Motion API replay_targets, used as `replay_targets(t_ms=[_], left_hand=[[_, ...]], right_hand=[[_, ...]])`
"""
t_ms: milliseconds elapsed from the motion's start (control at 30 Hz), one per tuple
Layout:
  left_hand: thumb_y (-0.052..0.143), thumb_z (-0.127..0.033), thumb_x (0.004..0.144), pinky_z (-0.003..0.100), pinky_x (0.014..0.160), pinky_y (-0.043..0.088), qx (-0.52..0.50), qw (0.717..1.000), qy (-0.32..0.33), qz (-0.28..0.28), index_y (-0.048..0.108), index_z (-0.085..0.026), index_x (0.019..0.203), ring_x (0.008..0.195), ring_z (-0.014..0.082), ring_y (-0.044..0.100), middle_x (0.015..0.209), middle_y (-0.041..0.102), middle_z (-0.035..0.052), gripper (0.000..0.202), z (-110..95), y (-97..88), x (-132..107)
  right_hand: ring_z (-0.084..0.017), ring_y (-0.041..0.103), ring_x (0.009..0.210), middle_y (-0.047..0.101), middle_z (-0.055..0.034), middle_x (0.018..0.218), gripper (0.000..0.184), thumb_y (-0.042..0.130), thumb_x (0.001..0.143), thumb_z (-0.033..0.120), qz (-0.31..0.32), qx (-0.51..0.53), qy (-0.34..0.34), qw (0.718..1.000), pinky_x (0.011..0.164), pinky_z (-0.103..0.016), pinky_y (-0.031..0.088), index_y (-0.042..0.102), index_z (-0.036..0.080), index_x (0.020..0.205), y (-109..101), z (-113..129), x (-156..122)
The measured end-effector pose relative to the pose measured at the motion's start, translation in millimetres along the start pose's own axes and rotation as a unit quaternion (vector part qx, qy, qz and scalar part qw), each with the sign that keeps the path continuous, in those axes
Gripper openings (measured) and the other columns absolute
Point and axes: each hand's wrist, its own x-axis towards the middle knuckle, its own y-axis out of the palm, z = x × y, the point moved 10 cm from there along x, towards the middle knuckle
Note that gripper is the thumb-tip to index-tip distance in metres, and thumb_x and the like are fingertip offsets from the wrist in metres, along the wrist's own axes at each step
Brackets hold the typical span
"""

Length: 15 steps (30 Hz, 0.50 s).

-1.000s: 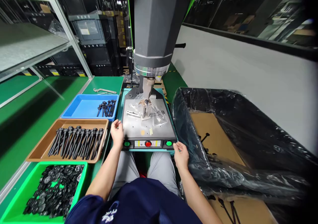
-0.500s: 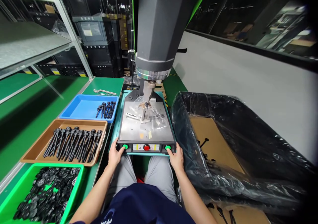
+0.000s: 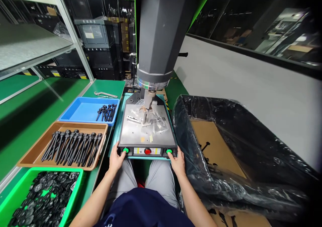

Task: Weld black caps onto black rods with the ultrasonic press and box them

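My left hand (image 3: 116,159) lies at the left front corner of a bench press machine's base, its thumb on the left green button (image 3: 125,150). At the opposite corner, my right hand (image 3: 178,161) has its thumb on the right green button (image 3: 169,151). Both hands have thumb and fingers apart, with the fingers along the base's sides. Between them sits a red button (image 3: 147,151). Above the metal plate (image 3: 133,136), the press's tapered metal tool (image 3: 150,99) is down at the top of a small upright fixture (image 3: 145,116). Any part between them is hard to make out.
To the left stand a blue tray (image 3: 79,108) and a brown tray (image 3: 30,153) with black stemmed parts, and a green bin (image 3: 82,183) of small black parts. A wrench (image 3: 107,95) lies behind. On the right is a container lined with black plastic (image 3: 241,129).
The press head and its metal tool have come down onto the top of the fixture. My hands stay at the two green buttons. The view has shifted slightly.
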Motion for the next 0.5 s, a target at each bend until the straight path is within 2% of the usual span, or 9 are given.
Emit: replay_targets(t_ms=[100,167,300,367,500], left_hand=[[0.069,-0.038,0.076,0.047,0.101,0.048,-0.014,1.0,-0.019,-0.008,0.052,-0.028,0.139,0.118,0.0302,0.06,0.138,0.057,0.0111,0.066,1,-1.3,1],[0.069,-0.036,0.077,0.047,0.102,0.048,-0.019,0.999,-0.025,-0.025,0.057,-0.026,0.134,0.118,0.0309,0.06,0.136,0.058,0.0123,0.059,-6,-5.6,3],[0.07,-0.024,0.076,0.045,0.111,0.041,-0.086,0.994,0.013,-0.07,0.065,-0.023,0.12,0.131,0.0312,0.051,0.134,0.058,0.0126,0.045,-49,-13.2,12],[0.073,-0.016,0.074,0.041,0.112,0.042,-0.187,0.981,0.013,-0.051,0.068,-0.023,0.114,0.13,0.029,0.052,0.131,0.06,0.0116,0.041,-72,-2.2,21],[0.077,-0.007,0.07,0.034,0.102,0.049,-0.351,0.935,-0.053,0.009,0.069,-0.02,0.109,0.12,0.0242,0.059,0.125,0.064,0.0114,0.042,-101,45.6,50]], right_hand=[[-0.037,0.051,0.126,0.048,-0.0188,0.138,0.084,0.063,0.074,0.063,-0.005,0.004,0.009,1.0,0.09,-0.048,0.055,0.047,0.02,0.144,-2,2,-1],[-0.037,0.052,0.125,0.047,-0.0194,0.139,0.085,0.063,0.074,0.064,-0.003,0.006,0.013,1.0,0.089,-0.047,0.055,0.047,0.019,0.144,-2,3,-2],[-0.035,0.052,0.124,0.044,-0.0188,0.142,0.087,0.063,0.074,0.065,0.008,0.017,0.019,1.0,0.087,-0.045,0.056,0.045,0.019,0.146,-1,6,-3],[-0.035,0.052,0.124,0.045,-0.0192,0.142,0.089,0.063,0.073,0.066,0.012,0.019,0.028,0.999,0.088,-0.044,0.056,0.046,0.018,0.145,-2,7,-4],[-0.034,0.06,0.115,0.046,-0.0201,0.141,0.089,0.066,0.071,0.064,0.023,0.023,0.061,0.998,0.09,-0.044,0.055,0.047,0.017,0.144,-4,5,-6]])
